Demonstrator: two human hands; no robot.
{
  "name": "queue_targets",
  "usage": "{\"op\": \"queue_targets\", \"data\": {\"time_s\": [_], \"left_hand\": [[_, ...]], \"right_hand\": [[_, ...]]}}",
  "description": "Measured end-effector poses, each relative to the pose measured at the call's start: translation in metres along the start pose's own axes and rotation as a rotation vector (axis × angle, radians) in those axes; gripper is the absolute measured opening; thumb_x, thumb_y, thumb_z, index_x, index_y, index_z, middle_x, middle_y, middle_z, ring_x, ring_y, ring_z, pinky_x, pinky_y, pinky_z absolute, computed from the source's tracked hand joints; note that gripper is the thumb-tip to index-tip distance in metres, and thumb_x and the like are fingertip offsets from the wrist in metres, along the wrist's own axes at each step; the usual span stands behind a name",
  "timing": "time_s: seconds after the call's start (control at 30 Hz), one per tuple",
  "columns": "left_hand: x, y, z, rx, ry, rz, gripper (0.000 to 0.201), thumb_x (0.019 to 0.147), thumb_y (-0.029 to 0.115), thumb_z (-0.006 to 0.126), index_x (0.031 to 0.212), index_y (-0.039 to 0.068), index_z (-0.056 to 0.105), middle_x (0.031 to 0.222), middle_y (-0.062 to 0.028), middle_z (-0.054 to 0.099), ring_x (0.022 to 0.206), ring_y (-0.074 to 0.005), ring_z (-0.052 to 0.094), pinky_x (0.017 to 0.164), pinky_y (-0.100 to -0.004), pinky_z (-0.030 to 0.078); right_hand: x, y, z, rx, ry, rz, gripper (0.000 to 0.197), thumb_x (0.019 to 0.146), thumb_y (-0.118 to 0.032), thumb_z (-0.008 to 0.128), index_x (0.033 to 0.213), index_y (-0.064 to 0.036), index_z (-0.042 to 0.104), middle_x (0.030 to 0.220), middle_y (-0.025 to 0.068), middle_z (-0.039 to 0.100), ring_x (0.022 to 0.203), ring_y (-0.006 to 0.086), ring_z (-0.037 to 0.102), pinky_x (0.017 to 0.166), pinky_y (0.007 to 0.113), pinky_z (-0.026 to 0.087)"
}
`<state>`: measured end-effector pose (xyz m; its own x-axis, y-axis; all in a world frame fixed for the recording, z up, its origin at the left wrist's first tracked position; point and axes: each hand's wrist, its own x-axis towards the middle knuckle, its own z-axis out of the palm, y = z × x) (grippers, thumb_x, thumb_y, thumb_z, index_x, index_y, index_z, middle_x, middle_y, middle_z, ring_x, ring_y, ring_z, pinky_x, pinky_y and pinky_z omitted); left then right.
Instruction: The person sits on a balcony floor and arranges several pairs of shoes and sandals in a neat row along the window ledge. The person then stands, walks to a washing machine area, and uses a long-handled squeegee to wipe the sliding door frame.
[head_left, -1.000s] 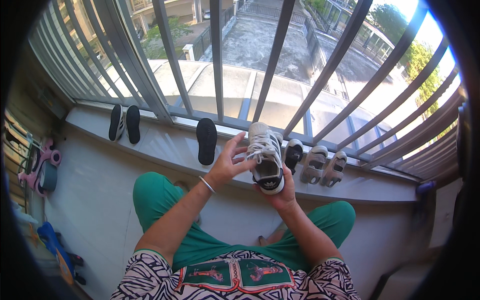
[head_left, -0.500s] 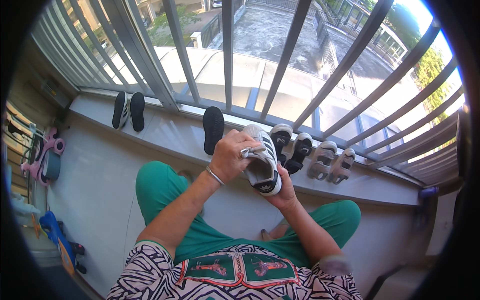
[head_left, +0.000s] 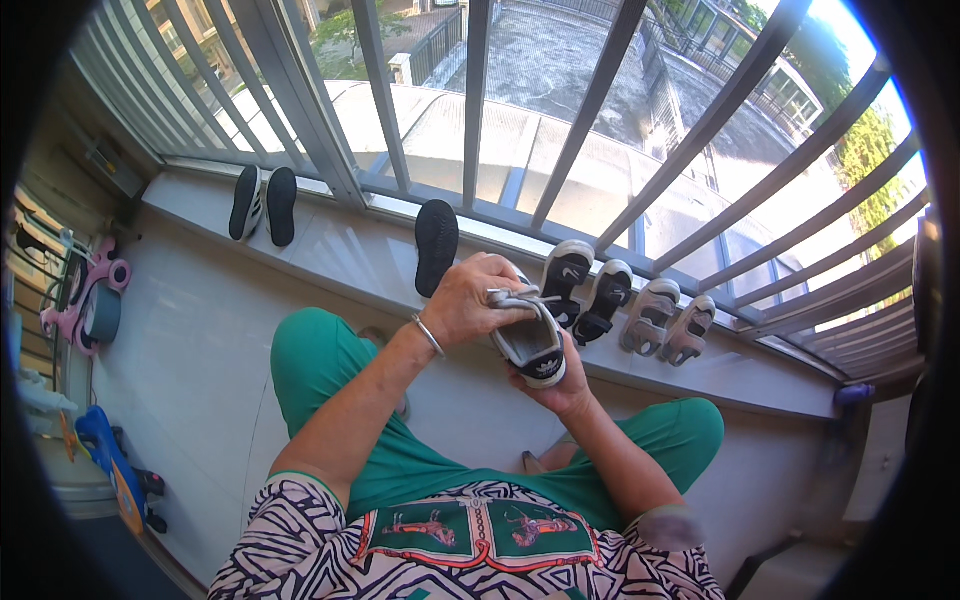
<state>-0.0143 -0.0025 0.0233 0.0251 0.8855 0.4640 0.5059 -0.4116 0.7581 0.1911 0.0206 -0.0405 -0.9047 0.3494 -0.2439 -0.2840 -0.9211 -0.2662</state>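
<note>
Between my hands is a white sneaker (head_left: 541, 361) with a black heel and dark stripes, its opening toward me. My left hand (head_left: 476, 298) is closed on the tongue and lace area at the front of the opening; its fingertips partly hide the toe. My right hand (head_left: 566, 383) wraps round the heel and right side from below. Just beyond my left hand, a matching dark-soled shoe (head_left: 436, 248) leans against the railing, sole facing me. Right of the held sneaker stand black sandals (head_left: 605, 300) with white edges.
Grey-beige sandals (head_left: 655, 315) stand farther right along the ledge (head_left: 765, 372). Another pair of shoes (head_left: 280, 205) leans at the left with dark soles out. Metal railing bars (head_left: 475, 110) rise behind. A pink scooter-like toy (head_left: 90, 300) and a blue skateboard-like toy (head_left: 110, 465) are at the left.
The sneaker has tipped, so its toe and side stripes show less and its opening faces me more. My left fingers have shifted along the tongue and laces.
</note>
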Motion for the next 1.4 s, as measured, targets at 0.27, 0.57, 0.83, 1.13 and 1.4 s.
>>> {"op": "queue_targets", "data": {"time_s": [0.27, 0.57, 0.83, 1.13, 1.4], "left_hand": [[-0.008, -0.008, 0.005, 0.292, 0.04, -0.218, 0.024, 0.072, 0.031, 0.074, 0.075, 0.007, 0.07, 0.077, -0.0091, 0.061, 0.078, -0.0272, 0.06, 0.07, -0.0368, 0.049], [-0.014, -0.017, 0.014, 0.497, -0.061, -0.071, 0.023, 0.07, 0.033, 0.073, 0.074, 0.011, 0.07, 0.078, -0.0042, 0.059, 0.08, -0.0231, 0.058, 0.071, -0.0351, 0.05], [-0.012, -0.014, 0.011, 0.453, 0.036, -0.054, 0.017, 0.067, 0.024, 0.076, 0.077, 0.011, 0.072, 0.079, -0.0039, 0.061, 0.08, -0.0229, 0.058, 0.072, -0.0339, 0.05], [-0.02, -0.018, 0.023, 0.532, -0.116, -0.087, 0.018, 0.067, 0.026, 0.075, 0.074, 0.011, 0.071, 0.078, -0.0033, 0.06, 0.079, -0.0228, 0.058, 0.071, -0.0342, 0.05], [-0.028, -0.027, 0.038, 0.449, -0.158, -0.103, 0.021, 0.072, 0.028, 0.071, 0.083, 0.01, 0.071, 0.085, -0.0068, 0.062, 0.083, -0.0251, 0.059, 0.075, -0.0349, 0.05]], "right_hand": [[-0.01, -0.025, 0.026, -1.124, 0.661, -0.627, 0.027, 0.095, -0.025, 0.054, 0.108, -0.0033, 0.063, 0.097, 0.0034, 0.064, 0.081, 0.0111, 0.058, 0.075, 0.027, 0.046], [-0.02, -0.018, 0.063, -2.181, 0.233, -0.891, 0.031, 0.071, -0.018, 0.075, 0.098, -0.0056, 0.064, 0.097, 0.008, 0.062, 0.088, 0.026, 0.057, 0.075, 0.037, 0.048], [-0.016, 0.001, 0.063, -2.485, 0.174, -0.628, 0.024, 0.065, -0.016, 0.077, 0.079, -0.0038, 0.061, 0.088, 0.0061, 0.06, 0.086, 0.0249, 0.053, 0.077, 0.036, 0.046], [-0.017, 0.012, 0.046, -2.464, 0.287, -0.542, 0.023, 0.063, -0.017, 0.076, 0.076, -0.0053, 0.061, 0.086, 0.0069, 0.058, 0.086, 0.0261, 0.052, 0.075, 0.038, 0.044], [-0.017, 0.019, 0.028, -2.376, 0.251, -0.593, 0.02, 0.066, -0.018, 0.076, 0.076, -0.0042, 0.064, 0.078, 0.0077, 0.059, 0.08, 0.0272, 0.052, 0.071, 0.038, 0.045]]}}
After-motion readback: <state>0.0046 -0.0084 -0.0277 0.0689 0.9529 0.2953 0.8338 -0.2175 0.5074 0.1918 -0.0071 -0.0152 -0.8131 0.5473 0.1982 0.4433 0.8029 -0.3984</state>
